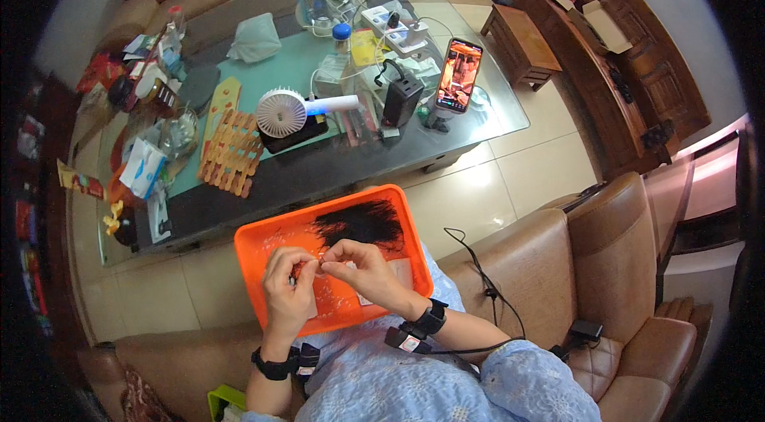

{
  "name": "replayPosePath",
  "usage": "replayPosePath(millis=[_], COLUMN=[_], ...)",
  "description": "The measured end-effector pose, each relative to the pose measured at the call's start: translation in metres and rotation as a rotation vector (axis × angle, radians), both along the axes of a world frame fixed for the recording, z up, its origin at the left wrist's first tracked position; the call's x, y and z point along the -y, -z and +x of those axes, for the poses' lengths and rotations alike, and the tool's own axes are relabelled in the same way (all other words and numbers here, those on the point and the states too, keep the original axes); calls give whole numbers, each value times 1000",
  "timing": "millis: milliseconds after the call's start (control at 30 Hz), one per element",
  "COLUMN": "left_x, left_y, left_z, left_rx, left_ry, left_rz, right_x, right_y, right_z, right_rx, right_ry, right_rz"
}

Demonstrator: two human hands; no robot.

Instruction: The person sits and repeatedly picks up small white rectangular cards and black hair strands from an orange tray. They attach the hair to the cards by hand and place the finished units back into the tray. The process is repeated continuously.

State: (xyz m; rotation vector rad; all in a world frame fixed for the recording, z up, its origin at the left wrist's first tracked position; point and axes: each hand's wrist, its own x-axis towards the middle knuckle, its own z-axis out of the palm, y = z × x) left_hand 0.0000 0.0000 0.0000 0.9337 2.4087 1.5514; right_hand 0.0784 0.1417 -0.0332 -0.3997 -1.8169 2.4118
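An orange plastic tray (253,245) rests on my lap. Over its middle, my left hand (287,282) and my right hand (362,272) meet with fingertips pinched close together. Whatever they pinch is too small to make out. A heap of fine black strands (362,223) lies at the tray's far right. Small whitish bits are scattered over the tray floor on the left and near my hands. A pale flat piece (401,270) lies partly behind my right hand, along the tray's right side.
Beyond the tray stands a glass-topped table (191,203) bearing a white handheld fan (281,113), a wooden slatted mat (231,153), a black power bank (401,101) and a phone on a stand (460,75). A black cable (510,314) crosses the brown sofa (526,255) at my right.
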Motion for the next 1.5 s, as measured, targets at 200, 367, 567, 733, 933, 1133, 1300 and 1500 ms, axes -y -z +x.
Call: replayPosePath(millis=[200,367,567,733,933,1133,1300,1500], left_x=[3,6,20,22,25,25,25,21], left_y=[9,24,27,27,32,34,31,31], left_z=[1,1,9,10,6,5,5,6], left_rx=[196,619,786,840,799,742,744,719], left_ry=[-43,-250,-136,-116,-84,-39,-40,-46], left_rz=[66,248,226,248,204,236,206,248], right_x=[3,4,4,8,9,10,10,9], right_y=[5,6,3,1,-1,-2,-5,-2], right_z=[2,4,1,1,1,0,0,2], right_rx=[67,168,207,213,253,246,232,237], right_ry=[-39,13,-69,-98,-134,-135,-119,-131], right_rz=[28,-161,-133,-83,14,135,189,214])
